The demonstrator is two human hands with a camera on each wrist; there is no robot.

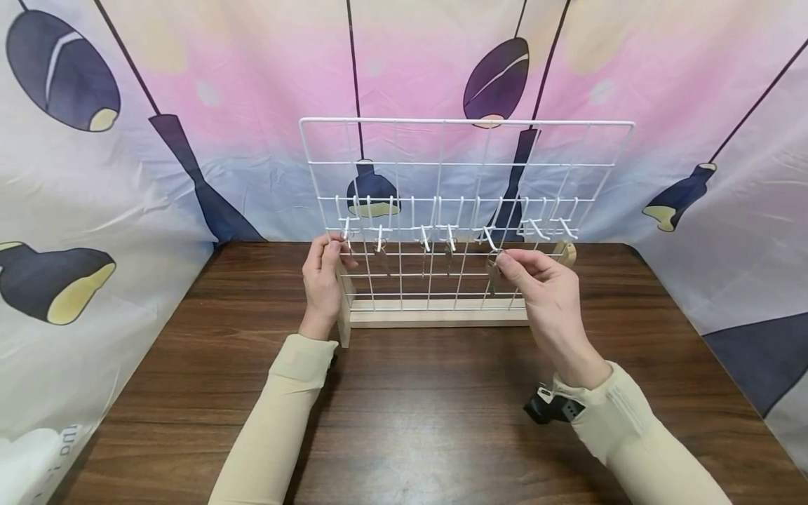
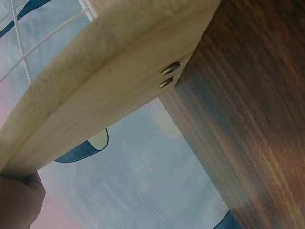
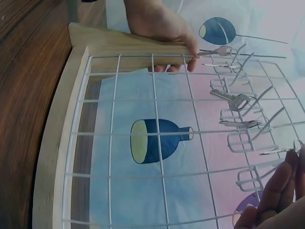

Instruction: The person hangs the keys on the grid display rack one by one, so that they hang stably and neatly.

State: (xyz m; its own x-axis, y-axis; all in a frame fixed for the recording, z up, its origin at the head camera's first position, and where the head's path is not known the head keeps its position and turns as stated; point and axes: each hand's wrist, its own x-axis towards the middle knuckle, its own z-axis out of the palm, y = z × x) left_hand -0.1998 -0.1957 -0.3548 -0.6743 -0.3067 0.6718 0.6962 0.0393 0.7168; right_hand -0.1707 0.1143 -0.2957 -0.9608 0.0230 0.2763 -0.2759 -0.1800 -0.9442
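Observation:
A white wire grid rack [image 1: 467,123] stands on a wooden base, with several hooks along its middle. At the rack's left end my left hand [image 1: 323,280] grips the wooden side post [image 1: 344,308]; the right wrist view shows its fingers around the wood. My right hand [image 1: 552,298] pinches the ring of a key [image 1: 494,278] at the tip of a hook [image 1: 489,238]. I cannot tell whether that ring is on the hook. Other keys [image 3: 232,99] hang from the hooks to the left. Two hooks [image 1: 566,228] on the right carry nothing.
The rack rests on a dark brown wooden table [image 1: 404,407]. Behind and beside it hangs a printed cloth [image 1: 252,105] with lamp shapes. A wooden bar [image 1: 435,319] joins the posts along the bottom. Two screws [image 2: 169,69] show low on the left post.

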